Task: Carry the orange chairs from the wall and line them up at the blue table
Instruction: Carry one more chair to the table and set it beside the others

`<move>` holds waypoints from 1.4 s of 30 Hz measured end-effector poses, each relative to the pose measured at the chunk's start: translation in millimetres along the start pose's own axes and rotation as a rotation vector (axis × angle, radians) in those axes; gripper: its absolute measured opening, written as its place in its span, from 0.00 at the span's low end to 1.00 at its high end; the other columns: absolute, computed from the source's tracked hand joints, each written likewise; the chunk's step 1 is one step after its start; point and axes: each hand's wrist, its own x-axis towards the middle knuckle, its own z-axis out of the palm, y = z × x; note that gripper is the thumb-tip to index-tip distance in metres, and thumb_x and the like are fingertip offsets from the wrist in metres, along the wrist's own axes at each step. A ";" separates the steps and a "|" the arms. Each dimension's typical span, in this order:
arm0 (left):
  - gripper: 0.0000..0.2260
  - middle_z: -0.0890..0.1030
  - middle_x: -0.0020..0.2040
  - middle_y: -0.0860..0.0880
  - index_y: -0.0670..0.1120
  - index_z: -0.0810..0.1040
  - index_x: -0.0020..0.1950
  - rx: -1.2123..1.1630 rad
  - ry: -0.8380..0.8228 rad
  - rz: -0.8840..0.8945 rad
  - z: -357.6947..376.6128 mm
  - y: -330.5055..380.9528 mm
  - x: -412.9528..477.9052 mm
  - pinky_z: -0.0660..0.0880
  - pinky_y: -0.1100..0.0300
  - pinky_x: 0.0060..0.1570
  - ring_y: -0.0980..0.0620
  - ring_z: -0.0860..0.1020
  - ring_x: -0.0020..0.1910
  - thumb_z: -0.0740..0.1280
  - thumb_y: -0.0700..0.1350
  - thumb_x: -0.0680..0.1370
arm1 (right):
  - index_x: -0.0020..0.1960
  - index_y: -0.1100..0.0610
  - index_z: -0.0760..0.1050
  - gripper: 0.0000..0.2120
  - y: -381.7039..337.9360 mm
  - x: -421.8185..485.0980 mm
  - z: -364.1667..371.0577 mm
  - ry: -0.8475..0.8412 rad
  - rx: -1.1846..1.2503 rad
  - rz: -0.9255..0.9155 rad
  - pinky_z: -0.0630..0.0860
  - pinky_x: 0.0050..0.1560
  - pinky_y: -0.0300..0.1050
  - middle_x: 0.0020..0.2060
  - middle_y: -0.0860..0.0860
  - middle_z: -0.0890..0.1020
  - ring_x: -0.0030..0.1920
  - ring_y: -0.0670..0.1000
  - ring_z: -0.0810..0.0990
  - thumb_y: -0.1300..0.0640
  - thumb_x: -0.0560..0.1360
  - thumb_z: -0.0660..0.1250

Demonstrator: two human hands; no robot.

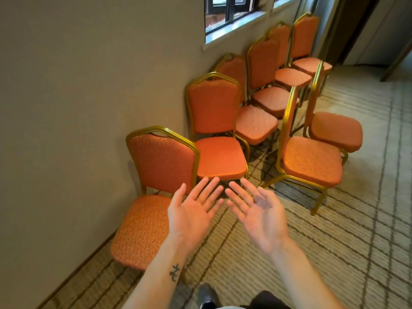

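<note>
Several orange chairs with gold metal frames stand in a row along the beige wall. The nearest chair (145,219) is at lower left, and a second chair (214,139) stands just behind it. Two more chairs (312,161) stand out from the row on the carpet, facing right. My left hand (191,210) and my right hand (256,212) are held out palm up in front of me, fingers straight, holding nothing. Both hover over the carpet just right of the nearest chair's seat. The blue table is not in view.
A window (231,16) is set in the wall above the far chairs. Patterned striped carpet (345,241) covers the floor to the right. A dark door frame (356,30) stands at the far right. My shoe (207,295) shows at the bottom.
</note>
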 end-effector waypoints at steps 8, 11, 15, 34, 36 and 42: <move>0.29 0.77 0.70 0.38 0.40 0.70 0.75 -0.043 0.129 0.094 16.9 27.3 107.4 0.63 0.40 0.76 0.38 0.75 0.71 0.57 0.58 0.82 | 0.72 0.58 0.71 0.21 -49.8 128.8 14.8 0.007 -0.059 0.100 0.71 0.69 0.60 0.64 0.61 0.81 0.64 0.62 0.81 0.51 0.83 0.57; 0.29 0.77 0.71 0.38 0.40 0.70 0.76 -0.082 0.166 0.148 33.3 35.2 152.4 0.62 0.40 0.76 0.38 0.75 0.71 0.58 0.58 0.81 | 0.72 0.58 0.71 0.21 -73.9 188.4 22.5 -0.032 -0.093 0.148 0.71 0.69 0.60 0.64 0.61 0.81 0.64 0.61 0.81 0.51 0.83 0.57; 0.30 0.77 0.71 0.37 0.40 0.70 0.76 -0.126 0.195 0.238 58.1 47.9 210.0 0.62 0.40 0.76 0.37 0.74 0.72 0.59 0.59 0.80 | 0.72 0.58 0.71 0.21 -107.6 265.1 42.4 -0.091 -0.139 0.255 0.71 0.69 0.59 0.64 0.61 0.81 0.64 0.61 0.81 0.51 0.83 0.57; 0.29 0.79 0.68 0.37 0.40 0.71 0.74 -0.408 0.433 0.456 42.7 151.1 334.4 0.63 0.41 0.75 0.38 0.73 0.71 0.55 0.59 0.83 | 0.71 0.59 0.72 0.20 -77.5 472.0 180.5 -0.312 -0.476 0.551 0.73 0.67 0.57 0.62 0.60 0.82 0.63 0.60 0.81 0.52 0.82 0.57; 0.28 0.80 0.67 0.38 0.40 0.72 0.74 -0.401 0.470 0.475 37.3 165.7 346.5 0.66 0.41 0.73 0.38 0.75 0.70 0.56 0.59 0.83 | 0.71 0.59 0.71 0.20 -69.3 492.5 193.0 -0.310 -0.499 0.570 0.74 0.67 0.56 0.62 0.61 0.82 0.63 0.60 0.81 0.53 0.82 0.56; 0.28 0.81 0.66 0.38 0.39 0.73 0.72 -0.506 0.585 0.557 31.2 189.0 372.0 0.71 0.43 0.68 0.39 0.77 0.68 0.55 0.59 0.84 | 0.73 0.61 0.69 0.21 -36.1 544.4 229.1 -0.361 -0.647 0.671 0.76 0.62 0.54 0.61 0.60 0.83 0.60 0.58 0.83 0.54 0.83 0.55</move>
